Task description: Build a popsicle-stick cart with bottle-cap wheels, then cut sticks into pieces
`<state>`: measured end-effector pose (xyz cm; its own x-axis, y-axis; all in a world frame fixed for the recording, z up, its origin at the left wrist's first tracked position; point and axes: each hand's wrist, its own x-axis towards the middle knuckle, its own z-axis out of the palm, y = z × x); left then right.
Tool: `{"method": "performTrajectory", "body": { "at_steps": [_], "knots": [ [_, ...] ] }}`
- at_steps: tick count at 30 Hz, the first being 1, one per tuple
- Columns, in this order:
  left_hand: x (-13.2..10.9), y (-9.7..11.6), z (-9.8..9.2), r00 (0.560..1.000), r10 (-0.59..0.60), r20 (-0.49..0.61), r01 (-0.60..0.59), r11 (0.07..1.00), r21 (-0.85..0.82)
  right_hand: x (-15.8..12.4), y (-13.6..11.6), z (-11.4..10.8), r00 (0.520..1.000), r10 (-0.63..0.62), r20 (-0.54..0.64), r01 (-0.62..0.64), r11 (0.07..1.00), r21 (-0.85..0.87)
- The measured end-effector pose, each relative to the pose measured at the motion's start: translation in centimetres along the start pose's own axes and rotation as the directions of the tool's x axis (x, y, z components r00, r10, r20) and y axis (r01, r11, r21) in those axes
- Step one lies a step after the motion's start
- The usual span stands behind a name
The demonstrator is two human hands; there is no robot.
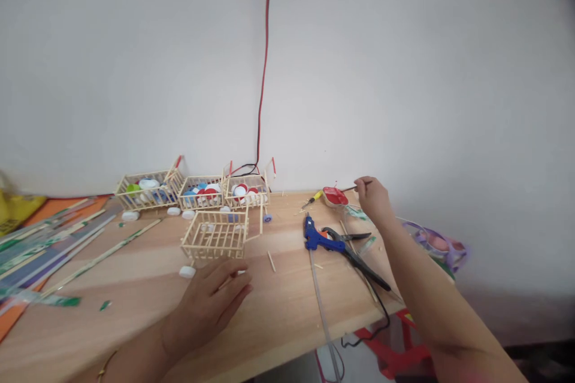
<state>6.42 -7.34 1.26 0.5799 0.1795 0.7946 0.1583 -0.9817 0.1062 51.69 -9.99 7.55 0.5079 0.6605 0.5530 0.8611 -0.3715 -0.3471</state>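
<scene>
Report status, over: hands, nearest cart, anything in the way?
Right hand holds thin dark stick at red-filled dish. Left hand at nearest cart, grip unclear. Glue gun lies between hands.

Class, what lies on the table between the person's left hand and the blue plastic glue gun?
One short, pale wooden stick lies between the left hand and the glue gun, in the head view.

A: Bkgd?
B: Plain pale-grey wall [404, 72], approx. full width. Thin red-and-black cable [265, 54] hangs down it twd. the worktop's back edge, nr. the middle.
A: Furn.?
B: Light-brown wood-grain worktop [278, 299], back edge by the wall. Glossy red plastic stool-like pc. [395, 360] below its R front corner.
A: Floor, light?
B: Bit of pale-grey floor [299, 372] past the front edge. Soft light; wall dimmer lower R.
</scene>
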Motion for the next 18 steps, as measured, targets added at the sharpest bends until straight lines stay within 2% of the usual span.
{"method": "performTrajectory", "body": {
  "at_steps": [2,4,5,6,7,8,9,10,12,15,18],
  "knots": [
    [0.0,0.1,0.0,1.000,0.000,-0.013,0.000,1.000,-0.012,-0.4,0.3,-0.4,0.999,0.023,-0.032,-0.022,1.000,0.014],
    [0.0,0.1,0.0,1.000,-0.002,-0.027,0.001,1.000,-0.023,-0.9,0.6,-0.8,0.991,0.073,-0.114,-0.065,0.995,0.075],
    [0.0,0.1,-0.1,1.000,-0.005,-0.031,0.004,1.000,-0.028,-1.2,0.7,-0.9,0.976,0.121,-0.182,-0.093,0.983,0.158],
    [0.0,0.1,-0.1,0.999,-0.009,-0.032,0.008,0.999,-0.031,-1.5,0.7,-1.0,0.939,0.220,-0.265,-0.117,0.927,0.355],
    [0.0,0.0,-0.1,0.999,-0.016,-0.032,0.015,0.999,-0.033,-1.8,0.7,-0.9,0.893,0.333,-0.303,-0.109,0.814,0.571],
    [0.0,-0.1,-0.2,0.999,-0.025,-0.032,0.023,0.999,-0.035,-2.1,0.5,-0.7,0.856,0.434,-0.281,-0.082,0.651,0.755],
    [0.0,-0.2,-0.2,0.999,-0.035,-0.029,0.034,0.999,-0.039,-2.5,0.2,-0.4,0.839,0.501,-0.213,-0.054,0.466,0.883],
    [0.0,-0.3,-0.3,0.998,-0.047,-0.032,0.046,0.998,-0.043,-2.8,-0.2,-0.1,0.843,0.524,-0.124,-0.044,0.298,0.954],
    [0.1,-0.5,-0.5,0.995,-0.073,-0.062,0.071,0.997,-0.042,-3.6,-1.7,0.6,0.876,0.480,0.049,-0.082,0.049,0.995],
    [0.9,-0.4,-0.9,0.987,-0.119,-0.112,0.118,0.993,-0.020,-4.6,-5.1,1.1,0.891,0.397,0.220,-0.144,-0.213,0.967],
    [2.3,0.4,-1.4,0.976,-0.196,-0.093,0.198,0.980,0.019,-5.1,-9.2,0.7,0.933,0.233,0.273,-0.176,-0.365,0.914]
  ]
}}
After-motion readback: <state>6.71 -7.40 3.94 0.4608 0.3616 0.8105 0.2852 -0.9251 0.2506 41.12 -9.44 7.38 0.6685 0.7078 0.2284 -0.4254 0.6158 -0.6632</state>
